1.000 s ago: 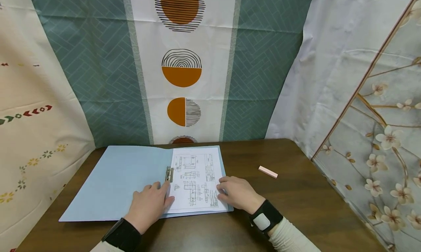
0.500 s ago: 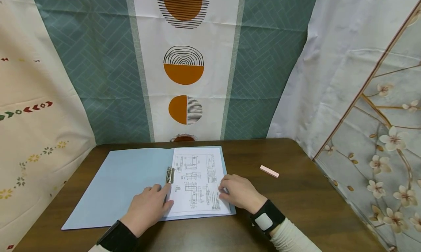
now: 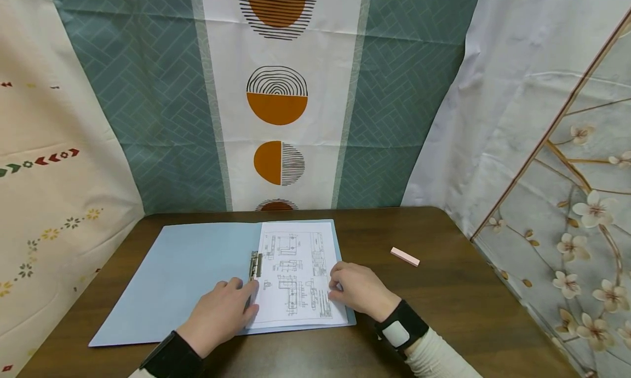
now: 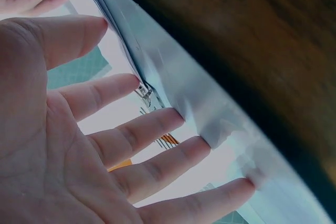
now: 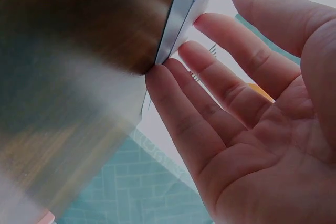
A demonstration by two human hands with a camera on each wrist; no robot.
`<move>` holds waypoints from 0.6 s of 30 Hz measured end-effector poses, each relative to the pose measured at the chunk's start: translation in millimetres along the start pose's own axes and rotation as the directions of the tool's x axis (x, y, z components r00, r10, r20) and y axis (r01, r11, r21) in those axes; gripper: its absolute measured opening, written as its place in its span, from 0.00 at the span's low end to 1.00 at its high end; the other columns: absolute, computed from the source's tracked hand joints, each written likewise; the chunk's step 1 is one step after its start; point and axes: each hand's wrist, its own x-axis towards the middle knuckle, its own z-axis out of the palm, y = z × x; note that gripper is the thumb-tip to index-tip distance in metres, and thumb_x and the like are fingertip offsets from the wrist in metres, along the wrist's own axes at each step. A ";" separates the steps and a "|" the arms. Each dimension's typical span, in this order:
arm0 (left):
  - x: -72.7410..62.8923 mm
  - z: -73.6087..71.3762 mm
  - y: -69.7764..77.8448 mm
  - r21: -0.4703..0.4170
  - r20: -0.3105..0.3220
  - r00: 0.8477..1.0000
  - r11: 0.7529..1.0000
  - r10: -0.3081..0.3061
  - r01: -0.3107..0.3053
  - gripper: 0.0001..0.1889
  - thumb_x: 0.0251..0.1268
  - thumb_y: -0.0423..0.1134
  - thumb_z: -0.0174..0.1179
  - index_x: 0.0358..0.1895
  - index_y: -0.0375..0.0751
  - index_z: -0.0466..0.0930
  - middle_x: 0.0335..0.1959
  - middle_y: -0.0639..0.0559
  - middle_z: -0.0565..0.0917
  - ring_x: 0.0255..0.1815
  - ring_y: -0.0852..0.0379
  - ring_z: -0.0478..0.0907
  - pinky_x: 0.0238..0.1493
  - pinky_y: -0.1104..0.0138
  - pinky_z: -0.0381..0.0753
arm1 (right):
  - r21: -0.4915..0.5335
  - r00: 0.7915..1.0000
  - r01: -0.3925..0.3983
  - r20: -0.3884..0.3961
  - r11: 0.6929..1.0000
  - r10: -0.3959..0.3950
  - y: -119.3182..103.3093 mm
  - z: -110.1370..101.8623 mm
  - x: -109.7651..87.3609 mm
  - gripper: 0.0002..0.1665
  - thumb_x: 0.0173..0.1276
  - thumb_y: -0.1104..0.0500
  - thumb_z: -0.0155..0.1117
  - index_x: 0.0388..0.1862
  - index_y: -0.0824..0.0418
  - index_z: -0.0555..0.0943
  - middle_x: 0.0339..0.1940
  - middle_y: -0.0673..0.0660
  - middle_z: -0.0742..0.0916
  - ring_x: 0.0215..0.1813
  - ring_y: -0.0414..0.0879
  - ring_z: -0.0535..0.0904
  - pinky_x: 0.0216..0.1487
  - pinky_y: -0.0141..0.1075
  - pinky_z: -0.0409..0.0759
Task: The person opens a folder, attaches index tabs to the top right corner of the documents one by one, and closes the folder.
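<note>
A light blue folder (image 3: pixel 192 274) lies opened flat on the table. White sheets with a technical drawing (image 3: pixel 300 274) lie on its right side, beside a metal clip (image 3: pixel 254 264) near the fold. My left hand (image 3: pixel 217 315) rests on the folder below the clip, thumb and index finger near the paper's left edge. In the left wrist view the fingers (image 4: pixel 157 169) are spread and fairly straight, fingertips at the folder. My right hand (image 3: pixel 362 290) touches the right edge of the sheets and folder; in the right wrist view its fingers (image 5: pixel 184 119) are relaxed, fingertips against that edge.
A small pale pink bar (image 3: pixel 405 256) lies on the brown wooden table (image 3: pixel 443 312), to the right of the folder. Patterned cloths hang behind the table and on both sides, with a green and white curtain (image 3: pixel 276 109) at the back.
The folder's left cover has shifted slightly nearer to me, and my left hand has moved a little down and left with it. My right hand stays at the right edge. The head view has shifted slightly.
</note>
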 end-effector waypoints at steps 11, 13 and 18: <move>0.1 0.6 1.0 0.015 -0.022 1.000 1.000 0.008 -0.008 0.26 0.72 0.49 0.75 0.66 0.41 0.86 0.51 0.36 0.85 0.42 0.41 0.80 0.36 0.49 0.86 | 0.037 1.000 -0.030 0.009 0.999 0.030 2.4 0.5 1.4 0.07 0.67 0.58 0.85 0.38 0.55 0.92 0.46 0.52 0.89 0.42 0.44 0.80 0.45 0.39 0.84; 0.5 0.2 1.0 0.017 -0.020 1.000 1.000 0.008 -0.008 0.25 0.71 0.49 0.75 0.66 0.41 0.86 0.50 0.36 0.84 0.40 0.42 0.78 0.34 0.50 0.85 | 0.029 1.000 -0.028 0.014 0.999 0.028 2.9 0.1 1.9 0.09 0.66 0.57 0.86 0.41 0.56 0.92 0.48 0.52 0.89 0.43 0.45 0.81 0.47 0.40 0.85; 0.9 -0.3 1.3 0.023 -0.013 1.000 1.000 0.011 -0.011 0.25 0.71 0.49 0.75 0.65 0.42 0.86 0.49 0.36 0.84 0.37 0.43 0.76 0.32 0.52 0.83 | 0.010 0.999 -0.022 0.029 1.000 0.022 3.7 0.0 1.6 0.14 0.66 0.56 0.86 0.48 0.57 0.94 0.54 0.54 0.90 0.51 0.48 0.84 0.58 0.47 0.87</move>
